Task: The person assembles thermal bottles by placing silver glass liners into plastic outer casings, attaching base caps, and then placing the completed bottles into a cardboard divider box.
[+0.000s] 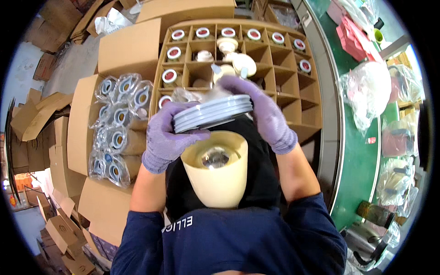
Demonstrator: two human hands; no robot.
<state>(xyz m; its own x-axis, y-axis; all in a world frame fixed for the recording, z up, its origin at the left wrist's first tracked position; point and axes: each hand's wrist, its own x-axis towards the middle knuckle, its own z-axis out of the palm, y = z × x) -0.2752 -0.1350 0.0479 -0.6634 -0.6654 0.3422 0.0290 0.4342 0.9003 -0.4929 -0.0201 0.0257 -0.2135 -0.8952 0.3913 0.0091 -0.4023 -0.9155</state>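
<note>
A long green tabletop (358, 169) with a smooth surface runs down the right side, carrying crumpled clear plastic bags (366, 98). Beyond the lap stands a corrugated cardboard divided carton (312, 114), its thin walls forming square cells. To its left, an open cardboard carton (82, 123) holds ring-mouthed pieces (120, 117) in glossy, wrinkled film.

At the lap sits a smooth cream tapered vessel (217, 185), round-rimmed, with a shiny, faceted-looking part (215, 158) at its bottom. Both hands wear purple knit gloves. The left hand (166, 130) grips a tilted stack of pale blue-grey discs (213, 113), fingers clasped around its left end, above the vessel's rim. The right hand (263, 110) bends around the stack's far right side; whether its fingers grip anything, I cannot tell.

Smaller still, some cells hold rounded cream parts (244, 64) and jars with white-rimmed red lids (169, 75).
</note>
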